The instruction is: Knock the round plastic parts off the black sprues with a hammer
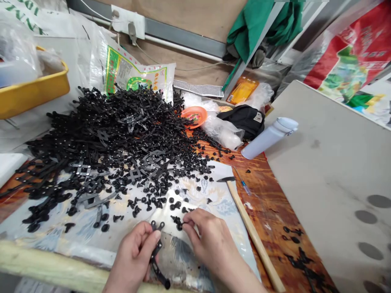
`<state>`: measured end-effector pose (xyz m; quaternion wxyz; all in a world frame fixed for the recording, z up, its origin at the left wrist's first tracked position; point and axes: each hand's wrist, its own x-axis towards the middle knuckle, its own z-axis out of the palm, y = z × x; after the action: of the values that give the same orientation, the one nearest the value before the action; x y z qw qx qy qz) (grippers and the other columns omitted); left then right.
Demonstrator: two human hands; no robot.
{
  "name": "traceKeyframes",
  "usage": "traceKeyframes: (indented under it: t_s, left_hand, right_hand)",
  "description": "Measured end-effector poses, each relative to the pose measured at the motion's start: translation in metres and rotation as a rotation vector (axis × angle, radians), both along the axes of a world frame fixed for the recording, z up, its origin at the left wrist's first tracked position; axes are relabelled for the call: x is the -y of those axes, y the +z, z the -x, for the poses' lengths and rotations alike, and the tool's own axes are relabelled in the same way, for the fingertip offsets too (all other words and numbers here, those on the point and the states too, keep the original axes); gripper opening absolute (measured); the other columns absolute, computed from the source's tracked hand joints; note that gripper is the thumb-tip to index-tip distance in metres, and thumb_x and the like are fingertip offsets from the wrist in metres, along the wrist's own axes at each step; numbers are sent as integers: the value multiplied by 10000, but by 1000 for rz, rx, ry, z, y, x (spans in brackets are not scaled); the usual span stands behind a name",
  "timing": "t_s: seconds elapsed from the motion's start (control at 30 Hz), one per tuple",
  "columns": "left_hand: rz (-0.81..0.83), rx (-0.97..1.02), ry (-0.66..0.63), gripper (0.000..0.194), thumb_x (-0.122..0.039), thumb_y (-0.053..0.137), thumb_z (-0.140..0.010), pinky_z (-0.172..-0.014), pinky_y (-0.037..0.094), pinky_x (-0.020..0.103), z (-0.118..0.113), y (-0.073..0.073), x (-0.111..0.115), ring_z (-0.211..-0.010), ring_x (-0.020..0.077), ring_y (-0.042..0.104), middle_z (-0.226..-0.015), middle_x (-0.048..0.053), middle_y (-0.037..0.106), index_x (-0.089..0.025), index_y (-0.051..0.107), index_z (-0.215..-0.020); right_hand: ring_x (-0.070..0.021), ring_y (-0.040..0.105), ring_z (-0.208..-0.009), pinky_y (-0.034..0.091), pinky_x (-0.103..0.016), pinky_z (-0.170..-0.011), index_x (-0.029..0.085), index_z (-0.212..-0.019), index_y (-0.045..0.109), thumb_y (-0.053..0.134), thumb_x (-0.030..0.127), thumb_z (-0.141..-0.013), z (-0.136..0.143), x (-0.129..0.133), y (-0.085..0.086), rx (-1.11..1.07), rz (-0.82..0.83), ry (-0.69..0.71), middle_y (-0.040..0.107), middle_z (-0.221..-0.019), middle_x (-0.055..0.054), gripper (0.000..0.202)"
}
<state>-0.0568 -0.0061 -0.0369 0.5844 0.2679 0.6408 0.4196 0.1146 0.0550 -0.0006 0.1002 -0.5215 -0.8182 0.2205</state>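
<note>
My left hand (136, 254) is closed round a black linkage piece (157, 248), whose two eyelet ends stick up above the thumb and whose curved arm hangs below. To its right, my right hand (210, 238) pinches at small black round-headed parts (177, 221) on the cloth; the fingertips meet at one of them, and whether it is lifted is unclear. More loose black studs (149, 201) lie scattered just beyond both hands. Behind them rises a large heap of black linkage parts (122, 126).
A hammer (252, 232) lies right of my right hand, near a thin blue tool (245, 187). Farther back are an orange dish (194, 116), a black cap (244, 120) and a pale blue bottle (269, 138). A yellow bin (33, 91) stands at left, a grey panel (324, 162) at right.
</note>
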Motion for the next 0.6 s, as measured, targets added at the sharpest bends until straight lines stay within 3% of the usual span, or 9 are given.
traceKeyframes:
  t_s: [0.1, 0.2, 0.33, 0.47, 0.6]
  left_hand:
    - [7, 8, -5, 364, -505, 620, -743, -298, 230, 133, 0, 2, 0, -271, 39, 327, -413, -77, 520, -214, 429, -638]
    - [10, 10, -12, 364, -504, 623, -738, -299, 226, 132, 1, 2, 0, -276, 40, 326, -416, -80, 514, -215, 427, -635]
    - [5, 0, -25, 357, -505, 610, -743, -303, 234, 132, 1, 3, 0, -283, 39, 329, -426, -77, 515, -211, 434, -641]
    - [8, 8, -14, 356, -494, 618, -739, -304, 236, 136, 0, 3, 0, -284, 42, 327, -418, -76, 503, -213, 432, -626]
    - [13, 13, -22, 351, -493, 612, -743, -303, 220, 131, -1, 4, 0, -287, 38, 313, -423, -76, 502, -214, 430, -633]
  right_hand:
    - [-168, 626, -654, 397, -255, -599, 233, -739, 668, 508, 211, -869, -1, 0, 1, -10, 110, -91, 692, -733, -9, 208]
    - [-178, 629, -687, 401, -264, -626, 228, -765, 657, 492, 204, -873, 0, -2, 4, -26, 57, -127, 694, -768, -20, 199]
    - [-190, 613, -753, 402, -268, -651, 223, -796, 629, 518, 234, -859, 9, -3, 7, -30, -21, -76, 663, -811, -37, 128]
    - [-168, 587, -639, 356, -263, -582, 210, -653, 580, 542, 196, -801, 21, -4, 6, 95, -30, -132, 620, -689, -19, 154]
    - [-166, 580, -600, 311, -275, -550, 202, -636, 576, 536, 188, -793, 30, -13, 8, 214, -100, -153, 621, -668, -32, 162]
